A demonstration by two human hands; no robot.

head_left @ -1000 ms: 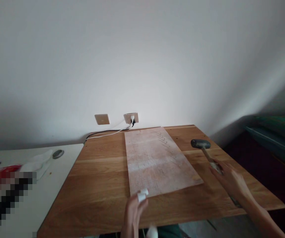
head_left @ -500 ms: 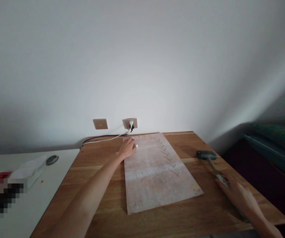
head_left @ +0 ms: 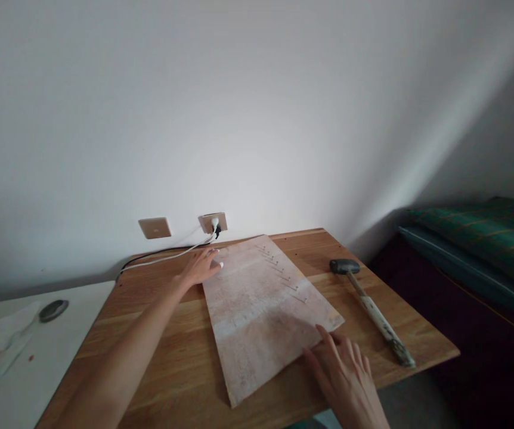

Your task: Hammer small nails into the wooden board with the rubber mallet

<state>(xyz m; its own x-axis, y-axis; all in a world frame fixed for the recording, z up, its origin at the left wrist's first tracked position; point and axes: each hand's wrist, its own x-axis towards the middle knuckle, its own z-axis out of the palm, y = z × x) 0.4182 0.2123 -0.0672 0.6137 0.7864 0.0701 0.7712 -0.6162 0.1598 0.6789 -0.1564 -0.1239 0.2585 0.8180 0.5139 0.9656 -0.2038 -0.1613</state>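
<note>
A pale rectangular board [head_left: 257,304] with a row of small nails lies on the wooden table [head_left: 163,333]. My left hand [head_left: 202,267] reaches to the board's far left corner and rests there, fingers stretched out, white tape on a fingertip. My right hand [head_left: 344,372] lies flat and open at the board's near right corner, touching its edge. A hammer [head_left: 368,304] with a dark head and pale handle lies on the table to the right of the board, apart from both hands.
A wall socket [head_left: 213,222] with a white cable [head_left: 167,256] and a black cable sits behind the table. A white table [head_left: 24,363] at the left holds a grey disc [head_left: 53,310] and a white cloth. A green bed cover [head_left: 485,238] lies at the right.
My right hand let go of the hammer and moved left to the board's near right corner. My left hand reached from the near edge to the far left corner. The hammer now lies alone.
</note>
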